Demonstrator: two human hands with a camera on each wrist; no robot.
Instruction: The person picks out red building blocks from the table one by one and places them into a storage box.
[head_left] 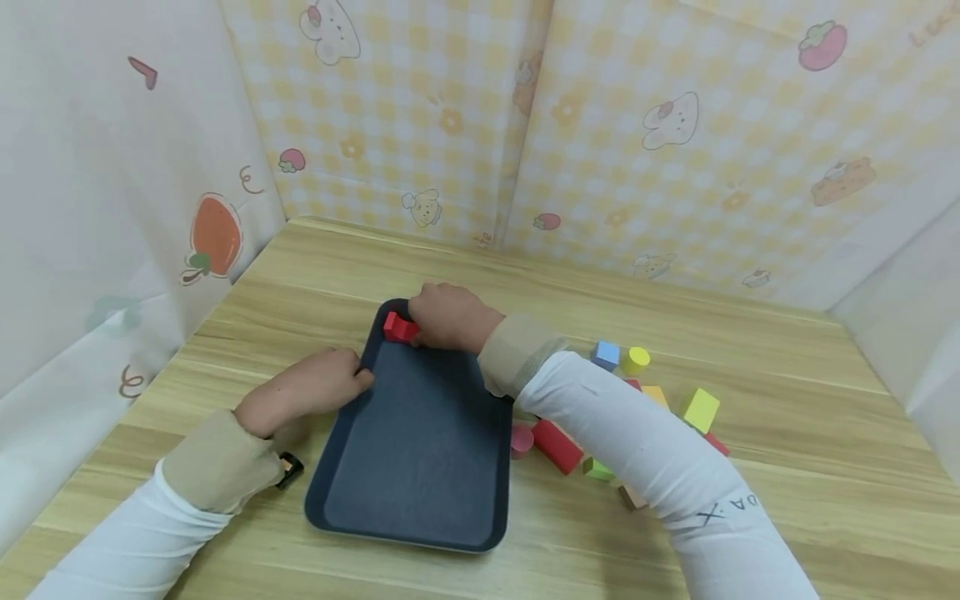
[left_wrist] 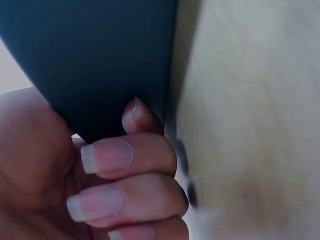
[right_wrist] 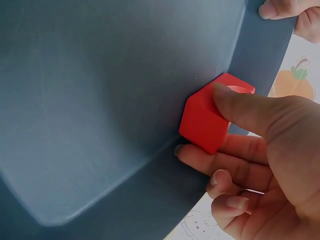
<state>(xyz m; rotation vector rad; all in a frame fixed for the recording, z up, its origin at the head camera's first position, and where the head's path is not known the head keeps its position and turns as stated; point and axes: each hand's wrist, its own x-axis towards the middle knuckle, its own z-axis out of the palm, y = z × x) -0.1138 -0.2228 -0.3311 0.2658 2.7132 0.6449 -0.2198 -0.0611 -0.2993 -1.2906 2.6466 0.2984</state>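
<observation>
A dark rectangular tray (head_left: 416, 450) lies on the table. My left hand (head_left: 311, 387) holds its left rim, with the thumb at the inner edge. In the left wrist view the fingers (left_wrist: 135, 155) curl in against the tray's side. At the far left corner of the tray, my right hand (head_left: 453, 317) pinches a red toy block (head_left: 400, 328) with a curved notch. The right wrist view has the thumb on top of the red block (right_wrist: 205, 120) and fingers along its side. The block sits against the tray's sloped wall, partly covered by the hand.
Right of the tray, partly behind the right sleeve, lie loose toy blocks: a blue cube (head_left: 606, 355), a yellow cylinder (head_left: 636, 360), a yellow-green block (head_left: 702, 409), a red block (head_left: 557, 446), a pink round piece (head_left: 521, 440) and several others. A patterned curtain (head_left: 600, 167) stands behind the table.
</observation>
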